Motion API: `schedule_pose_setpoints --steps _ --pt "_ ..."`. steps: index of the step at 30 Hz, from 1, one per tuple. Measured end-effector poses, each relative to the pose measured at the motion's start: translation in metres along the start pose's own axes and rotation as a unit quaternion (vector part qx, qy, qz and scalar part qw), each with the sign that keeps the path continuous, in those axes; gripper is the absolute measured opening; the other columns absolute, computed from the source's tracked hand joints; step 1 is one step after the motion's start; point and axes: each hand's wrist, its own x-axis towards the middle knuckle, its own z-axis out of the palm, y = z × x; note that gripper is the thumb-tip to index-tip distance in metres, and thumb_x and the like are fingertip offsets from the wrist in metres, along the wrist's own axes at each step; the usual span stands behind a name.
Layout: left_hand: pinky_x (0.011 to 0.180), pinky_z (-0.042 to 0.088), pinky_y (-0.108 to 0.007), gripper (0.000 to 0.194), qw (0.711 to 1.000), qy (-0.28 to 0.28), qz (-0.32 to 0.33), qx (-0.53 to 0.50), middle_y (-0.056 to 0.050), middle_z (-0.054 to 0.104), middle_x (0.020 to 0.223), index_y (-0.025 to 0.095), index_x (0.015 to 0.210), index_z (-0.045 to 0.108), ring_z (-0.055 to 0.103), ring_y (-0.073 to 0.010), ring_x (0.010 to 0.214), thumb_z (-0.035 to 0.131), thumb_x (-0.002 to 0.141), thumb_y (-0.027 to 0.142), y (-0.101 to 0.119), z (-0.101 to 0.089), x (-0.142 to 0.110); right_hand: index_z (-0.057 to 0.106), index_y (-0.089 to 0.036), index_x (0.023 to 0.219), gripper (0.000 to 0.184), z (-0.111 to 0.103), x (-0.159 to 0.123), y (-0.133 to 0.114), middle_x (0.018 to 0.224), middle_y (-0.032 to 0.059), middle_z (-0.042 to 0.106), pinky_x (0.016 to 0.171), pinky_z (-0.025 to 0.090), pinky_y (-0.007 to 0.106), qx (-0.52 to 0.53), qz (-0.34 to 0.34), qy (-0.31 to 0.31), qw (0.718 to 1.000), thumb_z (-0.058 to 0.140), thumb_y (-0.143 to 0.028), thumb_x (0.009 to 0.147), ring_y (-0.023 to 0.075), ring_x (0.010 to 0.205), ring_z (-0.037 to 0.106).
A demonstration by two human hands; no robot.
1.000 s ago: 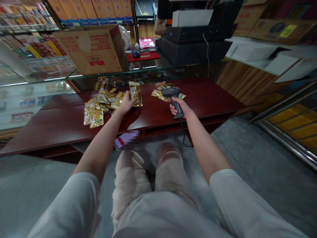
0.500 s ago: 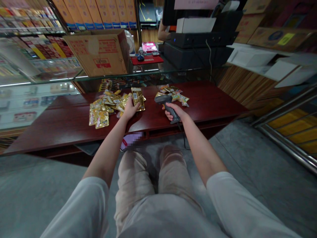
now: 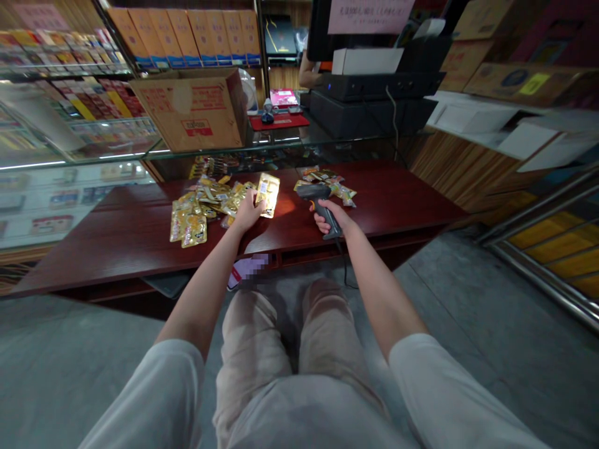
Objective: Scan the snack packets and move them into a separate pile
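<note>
Between the thumb and fingers of my left hand (image 3: pixel 249 211) is a gold foil packet (image 3: pixel 268 194), lifted at the right edge of a heap of similar gold packets (image 3: pixel 194 212). My right hand (image 3: pixel 331 217) is wrapped round the grip of a dark barcode scanner (image 3: pixel 322 202), whose cable hangs below the desk edge. The scanner's head points left, toward the held packet, and a reddish glow lies on the desk between them. Behind the scanner is a smaller group of packets (image 3: pixel 344 192), partly hidden by it.
The dark red desk (image 3: pixel 397 196) stands against a glass counter. On that counter are a cardboard box (image 3: pixel 196 115), a red mat (image 3: pixel 281 121) and black till equipment (image 3: pixel 372 112). Behind it shows a person's arm (image 3: pixel 309 72). A metal rail (image 3: pixel 538 274) stands at right.
My left hand has turned the gold packet, so a brighter, yellow-patterned face shows. A reddish light now falls on the desk beside it. The scanner stays nearly in place.
</note>
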Motion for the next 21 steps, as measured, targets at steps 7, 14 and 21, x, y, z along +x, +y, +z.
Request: schedule_pose_setpoints --steps 7,14,21 --pt "0.109 0.048 -0.043 0.044 0.997 -0.051 0.029 0.046 -0.015 0.074 0.125 0.014 0.121 0.069 0.067 -0.0316 0.12 0.056 0.086 0.037 0.005 -0.004 -0.003 0.048 -0.023 0.095 0.033 0.0 -0.003 0.003 0.049 -0.0115 0.044 0.033 0.031 0.02 0.021 -0.026 0.004 0.999 0.057 -0.055 0.092 0.0078 0.032 0.031" --pt "0.111 0.048 -0.045 0.052 0.997 -0.065 0.033 0.036 -0.014 0.074 0.131 0.013 0.128 0.071 0.066 -0.0327 0.124 0.057 0.085 0.038 0.007 -0.006 -0.004 0.047 -0.023 0.094 0.032 -0.002 -0.001 0.003 0.05 -0.0116 0.043 0.033 0.031 0.02 0.022 -0.025 0.0 0.999 0.058 -0.053 0.092 0.0081 0.032 0.032" --pt "0.112 0.047 -0.042 0.055 0.996 -0.033 0.065 0.045 -0.013 0.069 0.138 0.015 0.142 0.061 0.064 -0.0293 0.128 0.053 0.09 0.033 0.01 -0.005 -0.011 0.05 -0.022 0.102 0.034 -0.001 -0.003 0.002 0.051 -0.0112 0.046 0.034 0.03 0.021 0.024 -0.058 0.043 0.997 0.062 -0.051 0.089 0.0085 0.033 0.035"
